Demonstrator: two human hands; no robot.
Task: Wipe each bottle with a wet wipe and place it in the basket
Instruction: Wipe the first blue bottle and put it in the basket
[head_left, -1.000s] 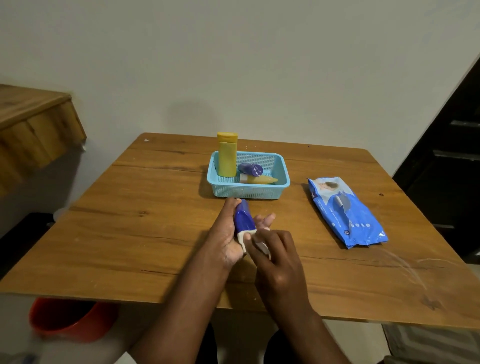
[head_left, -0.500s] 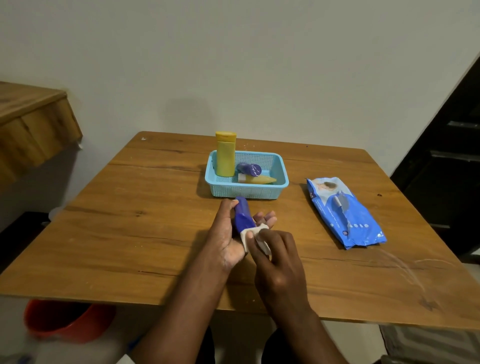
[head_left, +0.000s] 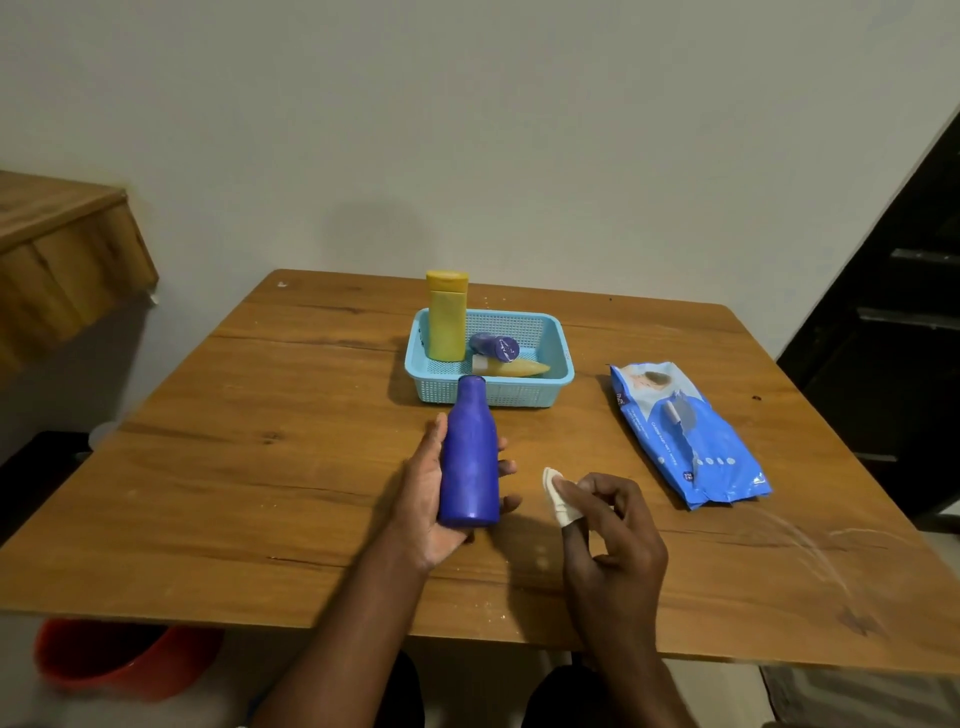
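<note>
Left hand (head_left: 436, 499) cradles the blue plastic bottle (head_left: 470, 457), neck toward the pale blue mesh basket (head_left: 558, 379); right hand (head_left: 613, 535) pinches a folded white wet wipe (head_left: 558, 496), apparently clear of it. Rotate the bottle while wiping.

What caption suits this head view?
Left hand holds blue bottle; right hand pinches wipe beside it.

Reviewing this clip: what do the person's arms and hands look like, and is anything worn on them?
Both forearms are bare to the bottom edge of the frame: no sleeves, gloves, watch or bracelets show. The left hand and right hand carry no visible rings or markings.
</note>
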